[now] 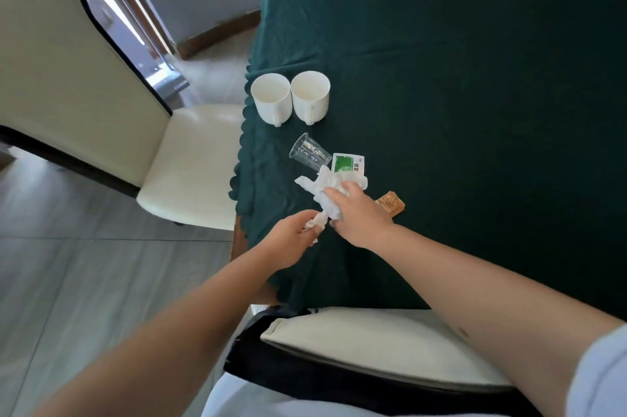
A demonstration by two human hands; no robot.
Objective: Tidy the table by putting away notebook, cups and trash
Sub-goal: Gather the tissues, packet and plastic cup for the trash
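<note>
Crumpled white tissue [320, 187] lies near the table's left edge. My right hand [359, 214] presses down on it and grips it. My left hand [293, 238] pinches a smaller wad of tissue [314, 221] at the table edge. Just beyond lies a clear plastic cup [309, 152] on its side, and a green and white packet [348, 165] partly under the tissue. Two white mugs [271, 99] [310, 97] stand upright side by side further back. A small orange-brown block [391, 203] peeks out to the right of my right hand.
A dark green cloth [475, 94] covers the table. One cream chair [190, 158] stands at the table's left side and another cream chair [373, 342] right below my arms. Grey floor lies to the left.
</note>
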